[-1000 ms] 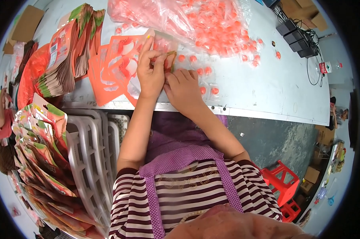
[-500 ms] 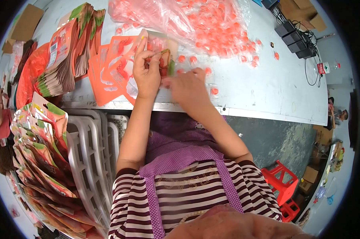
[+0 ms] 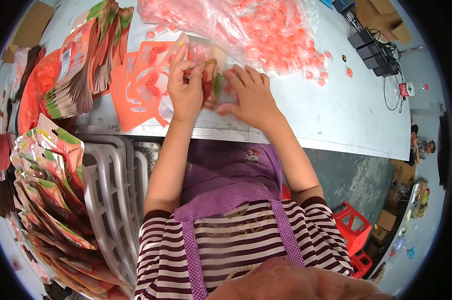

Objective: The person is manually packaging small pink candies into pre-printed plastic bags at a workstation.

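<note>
My left hand (image 3: pixel 186 92) grips a printed pouch (image 3: pixel 216 90) with red and green on it, its fingers closed round the pouch's left side. The pouch is tilted over the table near its front edge. Just right of it, my right hand (image 3: pixel 256 97) lies palm down on the table with its fingers apart. Some small red pieces in clear wrap show faintly between the right hand and the pouch; the palm hides whatever else is under it. Flat orange-red pouches (image 3: pixel 131 100) lie fanned out left of my left hand.
A large heap of wrapped red pieces (image 3: pixel 281 42) spills from a clear plastic bag (image 3: pixel 196 17) at the back. Stacked pouches (image 3: pixel 76 65) stand at the left. Filled-looking pouches (image 3: pixel 51 190) sit by a grey plastic crate (image 3: pixel 106 200). Black devices with cables (image 3: pixel 373 52) are at the right; a red stool (image 3: pixel 351 225) stands below.
My right hand has shifted right and its fingers have spread on the table. The loose wrapped pieces that lay around it are out of sight. My left hand still holds the pouch.
</note>
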Action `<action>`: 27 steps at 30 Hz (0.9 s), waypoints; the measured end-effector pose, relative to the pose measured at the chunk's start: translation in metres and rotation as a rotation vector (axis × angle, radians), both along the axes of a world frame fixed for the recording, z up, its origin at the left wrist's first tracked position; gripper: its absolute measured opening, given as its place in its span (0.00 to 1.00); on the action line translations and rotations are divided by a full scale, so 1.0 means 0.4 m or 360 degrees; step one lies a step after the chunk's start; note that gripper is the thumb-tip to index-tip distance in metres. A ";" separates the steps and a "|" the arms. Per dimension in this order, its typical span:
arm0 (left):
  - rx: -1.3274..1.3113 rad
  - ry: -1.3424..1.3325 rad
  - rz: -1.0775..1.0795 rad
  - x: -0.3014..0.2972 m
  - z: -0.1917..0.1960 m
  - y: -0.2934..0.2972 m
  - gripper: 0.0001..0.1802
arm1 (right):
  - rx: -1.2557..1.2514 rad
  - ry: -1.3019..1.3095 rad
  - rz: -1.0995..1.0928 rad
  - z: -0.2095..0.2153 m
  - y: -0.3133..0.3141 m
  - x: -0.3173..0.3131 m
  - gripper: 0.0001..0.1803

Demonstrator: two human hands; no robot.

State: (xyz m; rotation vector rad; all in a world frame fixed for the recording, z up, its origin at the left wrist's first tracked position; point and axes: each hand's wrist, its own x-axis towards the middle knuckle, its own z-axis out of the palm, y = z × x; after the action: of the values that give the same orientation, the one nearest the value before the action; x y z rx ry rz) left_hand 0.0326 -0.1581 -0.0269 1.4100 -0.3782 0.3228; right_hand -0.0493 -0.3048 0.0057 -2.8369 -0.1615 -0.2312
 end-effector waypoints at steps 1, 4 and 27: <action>0.0015 -0.0022 0.0003 0.005 -0.002 0.000 0.05 | -0.0016 0.0079 0.0010 0.004 0.004 -0.002 0.42; 0.0100 -0.0066 0.0029 0.006 -0.003 0.004 0.05 | -0.0066 0.0091 0.0004 0.011 0.015 -0.021 0.42; 0.0298 -0.0225 0.0088 0.004 0.010 0.002 0.03 | -0.0050 -0.0354 0.0076 -0.055 0.044 -0.041 0.21</action>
State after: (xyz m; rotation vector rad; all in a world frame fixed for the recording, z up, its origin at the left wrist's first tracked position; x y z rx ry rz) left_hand 0.0343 -0.1572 -0.0231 1.5874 -0.4957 0.4426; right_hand -0.0657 -0.2873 -0.0162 -2.8280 -0.2813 -0.5379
